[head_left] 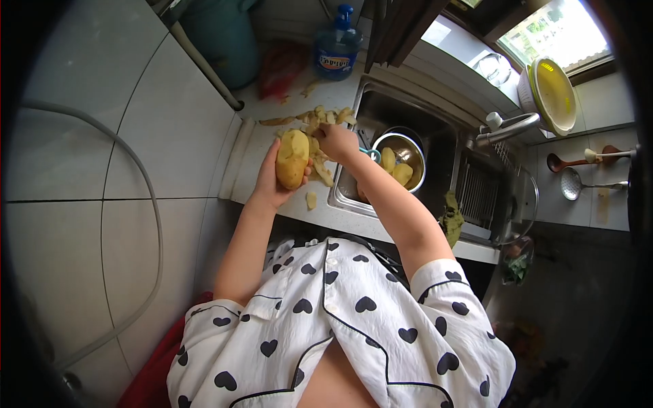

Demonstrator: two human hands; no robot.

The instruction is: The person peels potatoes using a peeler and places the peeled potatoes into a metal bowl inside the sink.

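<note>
A kitchen corner fills my feed, with pale tiled wall (61, 149) on the left and a bright window (554, 34) at upper right. At the centre of the work I have a potato (293, 160), raised above the counter (325, 209), its upper part pared to pale yellow, its lower part browner. The left hand (267, 178) grasps it firmly, thumb on one side and fingertips wrapped round the other. The right hand (338, 143) is just beside it, over the peelings (328, 117), fingers bunched together; from here I cannot tell whether they pinch anything. A teal loop (371, 154) shows near that wrist, and I can't make out what it belongs to.

More strips of peel lie scattered over the counter below the hands. To the right I see the sink (416, 105), a metal bowl (423, 166) inside it with peeled potatoes (401, 173). Behind the counter stand a blue pump bottle (337, 54), a red bag (280, 71) and a large teal container (221, 44). Further out on my right are the faucet (507, 129), a yellow-and-white basket (554, 95) and hanging utensils (571, 183); a grey hose (155, 197) curves down the left wall.
</note>
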